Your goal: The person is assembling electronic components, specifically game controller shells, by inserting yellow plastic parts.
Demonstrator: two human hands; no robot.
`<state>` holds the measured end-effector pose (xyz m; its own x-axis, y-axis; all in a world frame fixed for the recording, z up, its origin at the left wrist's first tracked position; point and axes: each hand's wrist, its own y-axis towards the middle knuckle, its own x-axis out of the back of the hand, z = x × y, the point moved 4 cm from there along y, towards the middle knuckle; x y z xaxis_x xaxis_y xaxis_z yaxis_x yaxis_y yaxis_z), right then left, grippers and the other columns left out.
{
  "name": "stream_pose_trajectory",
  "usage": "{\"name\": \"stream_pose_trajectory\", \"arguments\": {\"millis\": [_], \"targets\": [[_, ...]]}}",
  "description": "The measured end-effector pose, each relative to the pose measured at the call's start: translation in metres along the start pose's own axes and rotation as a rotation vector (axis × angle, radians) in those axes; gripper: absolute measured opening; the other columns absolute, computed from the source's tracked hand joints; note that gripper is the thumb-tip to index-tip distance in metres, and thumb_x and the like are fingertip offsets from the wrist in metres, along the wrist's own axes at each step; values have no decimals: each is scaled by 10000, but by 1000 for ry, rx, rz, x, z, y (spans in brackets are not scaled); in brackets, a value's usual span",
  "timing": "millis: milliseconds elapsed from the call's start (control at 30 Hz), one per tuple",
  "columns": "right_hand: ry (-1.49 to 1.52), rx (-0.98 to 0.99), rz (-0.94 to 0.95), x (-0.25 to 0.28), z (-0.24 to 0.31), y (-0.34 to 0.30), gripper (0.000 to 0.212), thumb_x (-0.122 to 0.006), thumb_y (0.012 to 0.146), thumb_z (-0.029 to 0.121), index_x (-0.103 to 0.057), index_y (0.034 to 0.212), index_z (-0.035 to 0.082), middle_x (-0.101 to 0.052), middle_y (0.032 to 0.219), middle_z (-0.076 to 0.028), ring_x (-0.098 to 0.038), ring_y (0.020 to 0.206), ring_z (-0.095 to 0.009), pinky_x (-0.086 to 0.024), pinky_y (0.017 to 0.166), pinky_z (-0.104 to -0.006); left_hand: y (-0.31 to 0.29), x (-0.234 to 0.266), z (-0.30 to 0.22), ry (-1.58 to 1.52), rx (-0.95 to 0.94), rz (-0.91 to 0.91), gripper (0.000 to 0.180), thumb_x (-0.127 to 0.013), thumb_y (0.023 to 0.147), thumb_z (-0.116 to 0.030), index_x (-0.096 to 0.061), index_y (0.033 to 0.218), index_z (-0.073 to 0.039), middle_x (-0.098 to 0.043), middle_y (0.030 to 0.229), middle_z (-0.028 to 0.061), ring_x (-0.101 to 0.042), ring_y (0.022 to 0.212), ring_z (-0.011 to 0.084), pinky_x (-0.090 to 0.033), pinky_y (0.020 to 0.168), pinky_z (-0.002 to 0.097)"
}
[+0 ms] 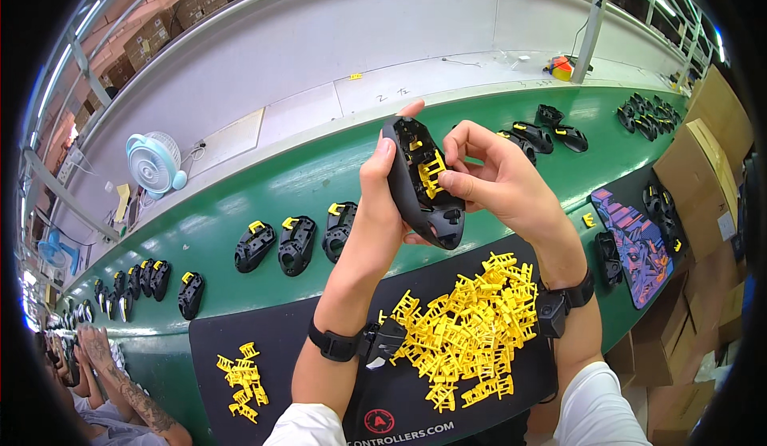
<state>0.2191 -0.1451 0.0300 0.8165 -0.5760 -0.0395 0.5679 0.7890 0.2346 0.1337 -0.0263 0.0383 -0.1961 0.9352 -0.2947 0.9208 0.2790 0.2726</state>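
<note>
Above the bench, my left hand [375, 178] is wrapped round a black controller shell [406, 186], its hollow inner side turned to the right. A yellow ladder-shaped plastic piece [431, 173] lies against the inside of the shell. My right hand [503, 178] is closed on that piece with thumb and forefinger; whether it is fully seated I cannot tell. Below my wrists, a big heap of similar yellow plastic pieces [471, 326] covers much of the black mat [304, 366]. A smaller group of yellow pieces [244, 382] lies on the mat's left part.
More black shells with yellow parts [297, 244] stand in a row along the green bench [359, 162], others [551, 134] at the far right. A patterned mat [631, 246] and cardboard boxes [695, 182] are at right. A fan [156, 164] and a co-worker's arm [120, 382] are at left.
</note>
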Motion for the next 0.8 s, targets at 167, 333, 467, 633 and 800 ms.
{"name": "stream_pose_trajectory", "arguments": {"millis": [167,333,467,633,800], "targets": [[59,-11,-12,-7,-3,-1,219,-751,903,134,-567,1007,75,-556,904,34,-474,696,-12,-339,536,-195,-3,5,2,-54,79,-3,717,-300,975,-589,-433,1502,-121,-596,959,18,-623,889,113,-554,753,286],[-808,667,-239,-11,22,-4,236,-802,805,178,-670,949,46,-662,938,-37,-608,810,-196,-505,727,-320,5,17,21,-354,267,73,689,-281,996,-600,-480,1453,-124,-634,883,16,-577,554,109,-392,379,229],[-966,848,-33,-15,27,-7,300,-849,742,260,-685,899,64,-681,918,-55,-610,894,-261,-523,758,-357,19,24,41,-598,423,146,627,-279,999,-582,-541,1249,-71,-646,796,70,-532,410,155,-375,279,229],[-984,714,31,-30,9,-4,285,-847,750,235,-690,903,53,-681,875,-55,-604,878,-245,-517,732,-347,19,51,65,-834,588,325,533,-338,984,-551,-565,1006,-70,-629,719,95,-529,380,160,-343,235,207],[-942,540,5,-23,-23,-13,298,-828,784,208,-682,980,36,-678,973,-102,-594,983,-291,-508,838,-362,21,53,74,-499,584,342,622,-334,942,-548,-632,1084,-20,-657,758,128,-573,449,225,-401,312,270]]}}
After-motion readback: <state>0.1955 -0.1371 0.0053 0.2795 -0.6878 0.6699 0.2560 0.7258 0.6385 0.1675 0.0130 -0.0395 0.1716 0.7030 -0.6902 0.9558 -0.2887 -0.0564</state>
